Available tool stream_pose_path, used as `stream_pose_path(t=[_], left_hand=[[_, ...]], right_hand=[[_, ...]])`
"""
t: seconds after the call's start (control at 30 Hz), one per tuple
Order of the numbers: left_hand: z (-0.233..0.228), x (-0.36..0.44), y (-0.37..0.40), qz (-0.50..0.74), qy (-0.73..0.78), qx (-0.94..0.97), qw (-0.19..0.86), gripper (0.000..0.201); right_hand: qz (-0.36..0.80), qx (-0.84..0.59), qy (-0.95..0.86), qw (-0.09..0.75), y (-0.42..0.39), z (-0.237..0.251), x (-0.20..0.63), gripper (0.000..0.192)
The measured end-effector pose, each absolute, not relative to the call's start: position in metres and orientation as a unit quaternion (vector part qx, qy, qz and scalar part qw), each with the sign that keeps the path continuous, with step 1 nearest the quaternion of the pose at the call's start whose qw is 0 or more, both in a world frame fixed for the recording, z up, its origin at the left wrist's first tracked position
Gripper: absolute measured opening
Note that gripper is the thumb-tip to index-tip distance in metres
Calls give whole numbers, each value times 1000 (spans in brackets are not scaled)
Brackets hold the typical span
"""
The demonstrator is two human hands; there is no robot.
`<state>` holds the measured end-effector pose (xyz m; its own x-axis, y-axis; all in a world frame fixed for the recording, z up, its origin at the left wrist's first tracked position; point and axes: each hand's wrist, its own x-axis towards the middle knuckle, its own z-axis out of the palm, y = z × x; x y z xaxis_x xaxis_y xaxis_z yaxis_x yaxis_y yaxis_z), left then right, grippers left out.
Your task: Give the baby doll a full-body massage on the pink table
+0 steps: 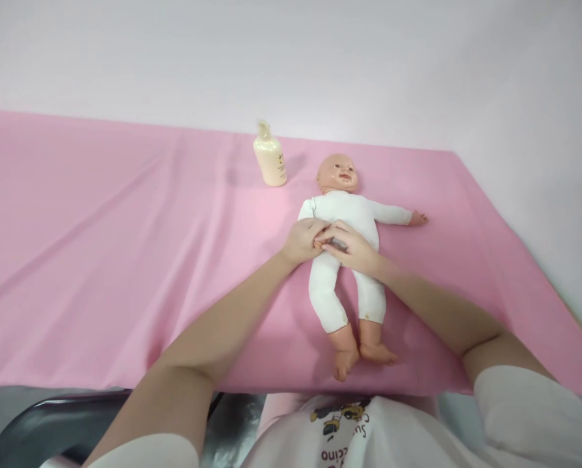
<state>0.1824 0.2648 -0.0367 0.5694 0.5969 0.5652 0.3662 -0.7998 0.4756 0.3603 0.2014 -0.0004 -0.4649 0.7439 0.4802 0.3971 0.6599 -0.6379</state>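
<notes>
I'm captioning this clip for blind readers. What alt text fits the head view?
Two bare hands, left and right, rest together on the belly of a baby doll in a white suit, lying face up on a pink sheet. A cream pump bottle stands upright beyond the doll's head, apart from it.

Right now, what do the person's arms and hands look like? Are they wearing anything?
Both hands are bare: no gloves, rings or watch show on the left hand or the right hand. The forearms are bare too. Short white sleeves cover the upper arms near the bottom of the picture, part of a white shirt with a yellow printed picture and some lettering on its front.
</notes>
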Motion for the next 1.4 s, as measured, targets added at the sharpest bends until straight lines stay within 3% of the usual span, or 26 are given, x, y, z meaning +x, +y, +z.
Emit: stream_pose_path(t=[0.13,0.37,0.63,0.77,0.97,1.4], left_hand=[[-38,182,264,386,250,882,103,40],[-38,182,265,407,230,882,56,43],[-40,182,268,406,255,874,79,42],[-38,180,268,420,233,872,98,50],[-34,179,267,405,242,876,103,62],[-35,183,260,468,216,837,182,57]], right_hand=[[233,-323,-830,390,201,-1,362,13],[227,-319,-828,401,202,-1,362,22],[216,-337,-828,393,206,-7,362,27],[229,-336,-821,401,205,-8,362,35],[233,-337,-817,405,205,-8,362,33],[249,-351,-805,409,205,-7,361,37]])
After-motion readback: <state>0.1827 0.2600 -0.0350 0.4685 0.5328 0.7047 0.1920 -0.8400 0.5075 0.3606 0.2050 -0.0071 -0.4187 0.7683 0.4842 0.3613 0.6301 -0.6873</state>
